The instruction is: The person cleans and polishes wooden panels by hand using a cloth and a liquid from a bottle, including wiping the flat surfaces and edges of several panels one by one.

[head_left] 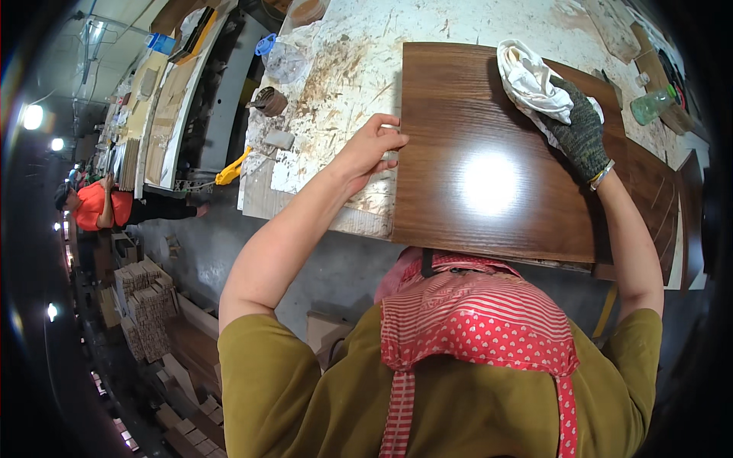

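A dark brown wood-grain panel (458,114) lies flat in front of me, with a bright glare on its middle. My right hand (580,130), in a dark knitted glove, grips a bunched white cloth (531,80) against the panel's far right part. At the panel's left edge is my bare left hand (372,149). Its fingers are apart and slightly bent, with the tips touching the edge. Other brown panels (649,187) show from beneath and to the right of this one.
The paint-stained white worktable (351,76) carries a clear jug with a blue top (284,59), a small brown-stained cup (271,101), a pale block (279,138), a yellow tool (233,168) and a green bottle (651,105). Stacked boards (145,305) and a person in orange (107,206) are at left.
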`<action>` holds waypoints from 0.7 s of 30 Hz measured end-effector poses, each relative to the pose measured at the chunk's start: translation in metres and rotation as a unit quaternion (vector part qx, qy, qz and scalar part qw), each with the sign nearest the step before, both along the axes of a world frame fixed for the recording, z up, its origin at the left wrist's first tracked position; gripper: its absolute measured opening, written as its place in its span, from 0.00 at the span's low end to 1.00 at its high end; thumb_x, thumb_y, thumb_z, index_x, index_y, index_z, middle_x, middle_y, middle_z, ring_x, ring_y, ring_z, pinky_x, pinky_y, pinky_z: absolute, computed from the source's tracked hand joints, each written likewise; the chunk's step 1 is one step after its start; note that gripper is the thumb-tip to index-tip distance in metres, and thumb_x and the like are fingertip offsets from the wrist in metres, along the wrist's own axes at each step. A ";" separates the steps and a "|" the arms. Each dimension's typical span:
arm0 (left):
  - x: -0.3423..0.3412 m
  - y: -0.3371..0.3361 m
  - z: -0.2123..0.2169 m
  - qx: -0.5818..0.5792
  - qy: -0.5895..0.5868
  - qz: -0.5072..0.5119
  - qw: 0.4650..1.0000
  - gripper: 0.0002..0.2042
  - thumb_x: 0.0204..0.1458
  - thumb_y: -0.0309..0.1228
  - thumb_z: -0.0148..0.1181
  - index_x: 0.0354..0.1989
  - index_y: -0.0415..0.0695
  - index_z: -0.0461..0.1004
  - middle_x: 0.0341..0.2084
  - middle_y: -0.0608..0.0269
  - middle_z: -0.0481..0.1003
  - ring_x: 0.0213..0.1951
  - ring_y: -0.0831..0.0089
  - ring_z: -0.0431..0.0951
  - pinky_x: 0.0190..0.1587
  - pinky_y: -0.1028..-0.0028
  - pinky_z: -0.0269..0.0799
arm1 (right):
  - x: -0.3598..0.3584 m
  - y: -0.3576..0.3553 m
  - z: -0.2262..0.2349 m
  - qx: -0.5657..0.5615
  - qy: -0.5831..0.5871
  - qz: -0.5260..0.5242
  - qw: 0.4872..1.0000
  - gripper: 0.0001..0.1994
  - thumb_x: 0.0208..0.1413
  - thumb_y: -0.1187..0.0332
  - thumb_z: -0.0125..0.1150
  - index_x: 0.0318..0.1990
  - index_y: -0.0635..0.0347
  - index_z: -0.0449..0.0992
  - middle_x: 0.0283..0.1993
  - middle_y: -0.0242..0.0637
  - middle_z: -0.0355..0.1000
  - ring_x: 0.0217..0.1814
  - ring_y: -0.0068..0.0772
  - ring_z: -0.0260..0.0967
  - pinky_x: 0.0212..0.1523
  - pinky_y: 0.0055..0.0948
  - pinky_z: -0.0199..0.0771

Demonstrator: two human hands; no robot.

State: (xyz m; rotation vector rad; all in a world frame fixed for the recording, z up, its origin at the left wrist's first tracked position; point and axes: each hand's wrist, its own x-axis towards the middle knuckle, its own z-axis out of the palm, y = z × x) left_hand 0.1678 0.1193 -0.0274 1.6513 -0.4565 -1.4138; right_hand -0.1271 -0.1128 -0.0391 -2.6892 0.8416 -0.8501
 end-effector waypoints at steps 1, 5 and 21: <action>-0.001 0.000 0.001 -0.011 -0.004 -0.007 1.000 0.24 0.55 0.32 0.63 0.58 0.45 0.61 0.38 0.67 0.70 0.41 0.79 0.69 0.42 0.72 0.67 | 0.000 0.000 0.001 0.012 -0.003 -0.003 1.000 0.28 0.47 0.62 0.73 0.56 0.59 0.72 0.51 0.44 0.75 0.52 0.43 0.74 0.53 0.37 0.73; -0.005 -0.001 0.002 0.003 -0.039 -0.025 0.999 0.24 0.54 0.34 0.65 0.57 0.48 0.61 0.38 0.70 0.71 0.42 0.82 0.70 0.42 0.73 0.65 | 0.002 0.002 0.005 -0.009 0.018 -0.013 1.000 0.29 0.46 0.61 0.74 0.55 0.59 0.72 0.50 0.43 0.75 0.50 0.43 0.75 0.52 0.37 0.73; -0.004 -0.001 0.000 -0.012 -0.026 -0.005 1.000 0.22 0.54 0.33 0.63 0.55 0.46 0.62 0.36 0.69 0.69 0.40 0.81 0.68 0.40 0.74 0.66 | 0.003 0.003 0.001 -0.091 0.014 -0.013 0.996 0.28 0.47 0.62 0.74 0.56 0.59 0.72 0.50 0.44 0.75 0.51 0.43 0.75 0.53 0.36 0.73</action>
